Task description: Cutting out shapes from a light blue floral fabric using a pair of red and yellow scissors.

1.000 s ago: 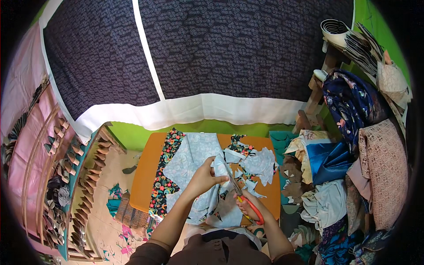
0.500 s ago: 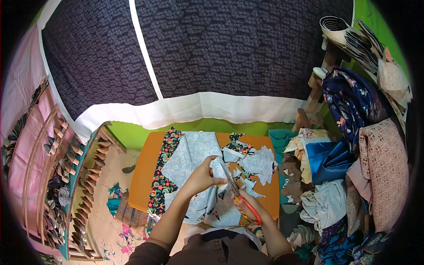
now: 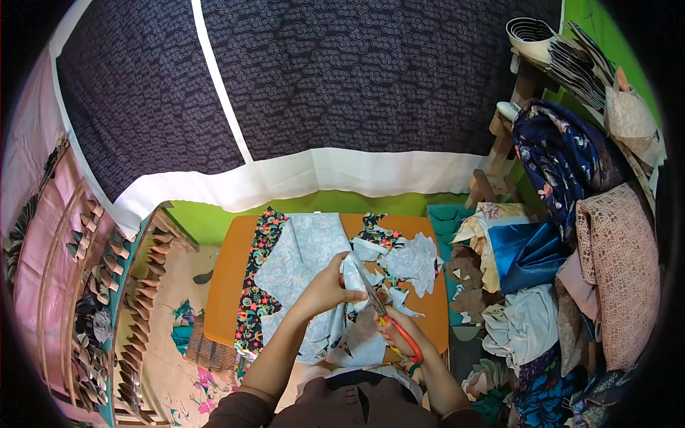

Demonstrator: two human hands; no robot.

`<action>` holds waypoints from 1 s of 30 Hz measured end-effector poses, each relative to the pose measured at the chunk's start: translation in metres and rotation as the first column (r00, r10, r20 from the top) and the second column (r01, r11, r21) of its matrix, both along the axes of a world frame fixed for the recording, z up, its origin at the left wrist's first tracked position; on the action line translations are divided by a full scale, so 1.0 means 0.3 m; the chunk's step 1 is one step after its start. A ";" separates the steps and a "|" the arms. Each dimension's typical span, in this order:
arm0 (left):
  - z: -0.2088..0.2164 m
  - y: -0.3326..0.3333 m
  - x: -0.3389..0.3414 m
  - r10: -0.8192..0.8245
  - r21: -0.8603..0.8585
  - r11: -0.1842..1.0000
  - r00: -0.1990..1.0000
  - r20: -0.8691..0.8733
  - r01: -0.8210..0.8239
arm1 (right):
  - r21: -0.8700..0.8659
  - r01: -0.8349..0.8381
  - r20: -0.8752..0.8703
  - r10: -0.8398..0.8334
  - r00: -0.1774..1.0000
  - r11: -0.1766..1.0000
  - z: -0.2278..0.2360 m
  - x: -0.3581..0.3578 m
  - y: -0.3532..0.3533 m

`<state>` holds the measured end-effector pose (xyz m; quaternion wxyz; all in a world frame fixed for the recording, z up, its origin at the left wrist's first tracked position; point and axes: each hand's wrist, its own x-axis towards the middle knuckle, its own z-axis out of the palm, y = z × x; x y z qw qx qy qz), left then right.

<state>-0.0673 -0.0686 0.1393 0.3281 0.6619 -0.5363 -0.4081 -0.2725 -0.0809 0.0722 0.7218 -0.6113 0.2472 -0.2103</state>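
My right hand (image 3: 397,332) is closed round the red handles of a pair of scissors (image 3: 407,341), whose long metal blades point up and to the left. My left hand (image 3: 334,287) pinches a small pale piece of fabric (image 3: 351,277) between thumb and fingers, right beside the blades. Below both hands a large printed cloth (image 3: 307,250) lies rumpled, pale on its back and black with bright flowers along its left strip. Cut scraps (image 3: 415,262) of the same fabric are scattered right of my hands. The blades partly cover the held piece.
Everything rests on an orange table (image 3: 227,285). On the right are a folded shiny blue cloth (image 3: 531,260), a white cloth (image 3: 524,332) and a lace bundle (image 3: 619,278). Rows of shoe forms line a rack (image 3: 146,292) on the left. Offcuts (image 3: 207,385) litter the floor.
The view has shifted slightly. Both hands stay almost in place, the left still pinching the pale fabric and the right still gripping the scissors beside it.
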 end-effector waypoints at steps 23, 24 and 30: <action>-0.089 -0.021 -0.011 0.111 -0.195 0.967 0.959 -0.259 -0.165 | 0.070 0.003 0.098 -0.010 0.995 0.998 -0.026 0.024 -0.025; -0.093 -0.024 -0.013 0.110 -0.195 0.967 0.959 -0.260 -0.163 | 0.030 0.002 0.083 -0.004 0.997 1.000 -0.044 0.022 -0.028; -0.091 -0.028 -0.019 0.118 -0.170 0.970 0.946 -0.301 -0.175 | 0.141 -0.002 0.049 -0.005 0.999 0.990 -0.044 0.016 -0.037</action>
